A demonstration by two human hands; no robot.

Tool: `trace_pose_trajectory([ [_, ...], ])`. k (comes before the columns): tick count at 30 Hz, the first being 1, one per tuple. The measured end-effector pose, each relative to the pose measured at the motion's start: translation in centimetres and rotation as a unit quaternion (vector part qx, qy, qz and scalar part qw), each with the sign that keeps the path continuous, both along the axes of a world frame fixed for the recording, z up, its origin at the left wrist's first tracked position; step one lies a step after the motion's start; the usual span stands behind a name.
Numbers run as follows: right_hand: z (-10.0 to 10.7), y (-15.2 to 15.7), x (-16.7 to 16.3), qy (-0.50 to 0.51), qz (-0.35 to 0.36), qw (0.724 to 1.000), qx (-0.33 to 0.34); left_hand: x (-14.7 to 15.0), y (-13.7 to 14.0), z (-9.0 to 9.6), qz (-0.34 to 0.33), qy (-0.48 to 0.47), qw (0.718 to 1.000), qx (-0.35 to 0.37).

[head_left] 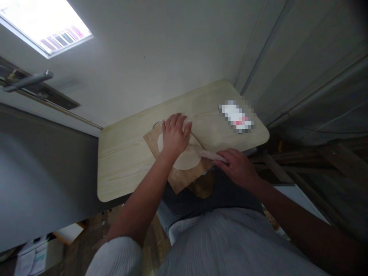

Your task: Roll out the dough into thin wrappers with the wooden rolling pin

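Observation:
A pale, flat round disc (188,159) lies over a brown wooden board (179,180) on the table, partly covered by my left hand. My left hand (176,134) rests on the disc's far left part, palm down with its fingers stretched out. At the disc's right side, my right hand (237,165) is closed round the end of a pale wooden stick-like handle (211,155). This handle reaches the disc's edge; whether it is joined to the disc or lies over it, I cannot tell. A thin metal ring (157,124) shows at the board's far corner.
The light wood table (123,161) has rounded corners and stands against a pale wall or door (161,50). A blurred-out white and red object (237,117) lies at its right. A door handle (28,81) and a bright window (43,23) are at upper left.

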State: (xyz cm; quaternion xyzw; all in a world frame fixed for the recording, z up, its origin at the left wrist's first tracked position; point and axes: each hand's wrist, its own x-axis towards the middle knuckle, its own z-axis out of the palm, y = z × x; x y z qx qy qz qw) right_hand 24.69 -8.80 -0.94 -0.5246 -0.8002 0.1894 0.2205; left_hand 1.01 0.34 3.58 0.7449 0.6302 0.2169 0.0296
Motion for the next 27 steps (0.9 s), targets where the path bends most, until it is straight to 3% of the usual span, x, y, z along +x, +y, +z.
trace_pose_trajectory([
  [3, -0.3, 1.7, -0.4, -0.008, 0.008, 1.000, 0.021, 0.0, 3.9, -0.5, -0.004, 0.008, 1.000, -0.021],
  [7, 0.2, 4.2, -0.6, -0.035, 0.026, 0.998, 0.045, -0.8, 5.7, -1.5, -0.008, 0.025, 0.999, -0.035],
  [14, 0.8, 7.7, -1.6, -0.036, 0.059, 0.995, 0.067, -2.8, 4.4, -2.1, 0.008, 0.052, 0.997, -0.052],
  [19, 1.3, 8.8, -2.8, -0.056, 0.049, 0.996, 0.042, -3.5, 3.7, -2.3, 0.016, 0.058, 0.997, -0.047],
  [23, 2.2, 9.2, -4.9, -0.085, 0.010, 0.996, 0.037, -3.8, 3.6, -2.4, 0.024, 0.069, 0.996, -0.050],
  [27, 2.6, 9.7, -7.7, -0.135, -0.073, 0.987, 0.041, -3.7, 3.4, -2.6, 0.039, 0.073, 0.995, -0.052],
])
